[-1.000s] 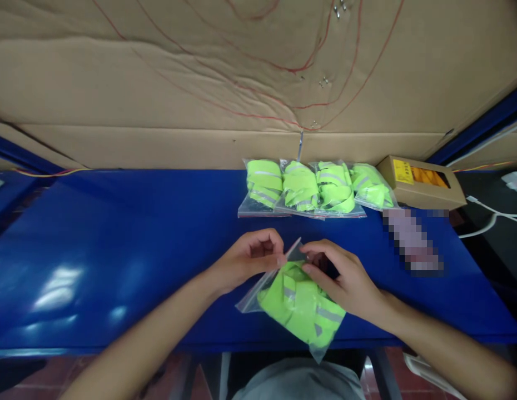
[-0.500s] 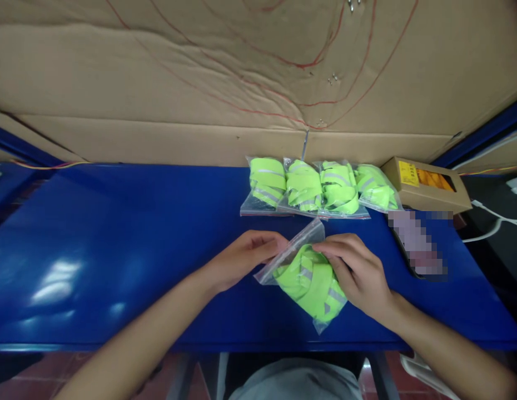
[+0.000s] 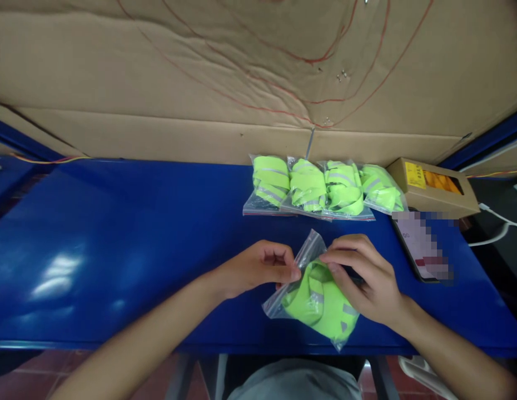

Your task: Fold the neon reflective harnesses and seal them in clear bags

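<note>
Between my hands is a clear zip bag [image 3: 279,303] with a folded neon-yellow reflective strap [image 3: 321,300] inside, its grey stripes showing. My left hand [image 3: 269,269] pinches the bag near its zip edge, thumb and fingers together. On the bag's other side, my right hand [image 3: 362,272] grips the plastic and the strap's upper edge between thumb and fingers. The bag is tilted, its zip end to the left and its bottom corner pointing down toward the table's front edge.
Several similar filled bags [image 3: 271,180] lie in a row at the back of the blue table [image 3: 137,222]. A cardboard box [image 3: 433,189] with a window stands at the back right, a phone [image 3: 417,250] in front of it. White cables [image 3: 496,233] run at the right. Cardboard [image 3: 179,83] lines the back.
The bag and both hands have shifted slightly down and right in view. My left thumb has moved further onto the bag near its zip edge. Both hands keep hold.
</note>
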The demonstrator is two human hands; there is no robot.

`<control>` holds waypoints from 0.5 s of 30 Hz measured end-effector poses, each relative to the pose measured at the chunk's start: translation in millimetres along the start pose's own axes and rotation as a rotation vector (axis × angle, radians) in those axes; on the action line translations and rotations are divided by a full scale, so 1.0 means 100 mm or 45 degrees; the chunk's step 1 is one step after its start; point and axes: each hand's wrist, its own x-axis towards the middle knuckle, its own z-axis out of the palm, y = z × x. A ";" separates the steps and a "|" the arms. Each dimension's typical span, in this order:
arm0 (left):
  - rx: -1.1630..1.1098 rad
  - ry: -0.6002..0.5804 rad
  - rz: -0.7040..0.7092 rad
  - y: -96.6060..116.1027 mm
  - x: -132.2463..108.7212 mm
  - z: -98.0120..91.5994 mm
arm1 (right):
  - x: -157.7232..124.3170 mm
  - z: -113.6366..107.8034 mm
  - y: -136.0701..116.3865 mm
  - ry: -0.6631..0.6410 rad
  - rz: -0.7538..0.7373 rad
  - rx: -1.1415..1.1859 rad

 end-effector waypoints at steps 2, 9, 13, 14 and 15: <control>-0.013 -0.038 -0.032 -0.01 -0.01 0.01 | 0.00 0.00 -0.01 -0.003 -0.004 0.002; -0.066 -0.127 -0.016 -0.02 -0.05 0.05 | -0.04 -0.07 -0.06 -0.022 0.017 0.205; -0.095 -0.172 -0.044 -0.08 -0.05 0.10 | -0.04 -0.08 -0.14 -0.206 0.057 0.478; -0.109 -0.181 -0.060 -0.11 -0.05 0.12 | -0.04 -0.06 -0.16 -0.246 0.065 0.512; -0.128 -0.192 -0.079 -0.14 -0.04 0.14 | -0.03 -0.03 -0.18 -0.280 0.073 0.542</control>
